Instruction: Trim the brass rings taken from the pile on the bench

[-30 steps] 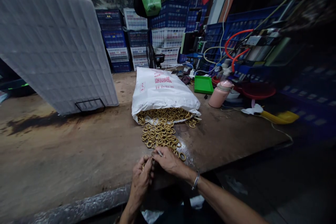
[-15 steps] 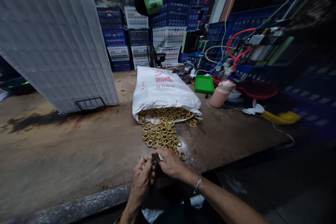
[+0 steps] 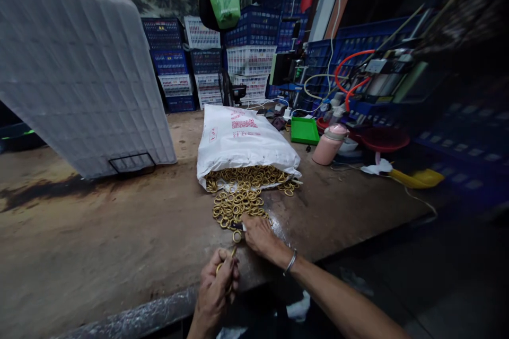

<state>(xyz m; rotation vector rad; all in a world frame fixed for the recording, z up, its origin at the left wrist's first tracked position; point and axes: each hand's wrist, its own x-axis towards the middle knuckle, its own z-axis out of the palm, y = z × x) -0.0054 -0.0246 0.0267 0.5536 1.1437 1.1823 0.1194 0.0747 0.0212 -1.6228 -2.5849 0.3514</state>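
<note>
Near the table's front edge, my left hand [image 3: 218, 280] is closed around brass-coloured rings [image 3: 234, 251], one poking up past its fingertips. Farther forward, my right hand [image 3: 260, 235] is closed on a small dark tool with a white part [image 3: 244, 227]; its exact kind is hard to make out. This hand reaches to the near side of a pile of loose rings [image 3: 234, 204]. A single ring [image 3: 237, 236] shows just below the dark tip, and I cannot tell whether they touch. The rings spill from the open mouth of a white printed sack [image 3: 246, 145] lying on the table.
A tall pale ribbed panel [image 3: 87, 79] stands at left on a black wire stand [image 3: 132, 163]. To the right are a green tray [image 3: 304, 131], a pink bottle [image 3: 329, 145], a red dish [image 3: 384, 139] and a yellow scoop [image 3: 415, 177]. Stacked crates [image 3: 254, 58] line the back.
My right hand has moved away from my left hand, forward to the ring pile, with the dark tool. My left hand has dropped slightly, still holding rings. The camera view has shifted a little.
</note>
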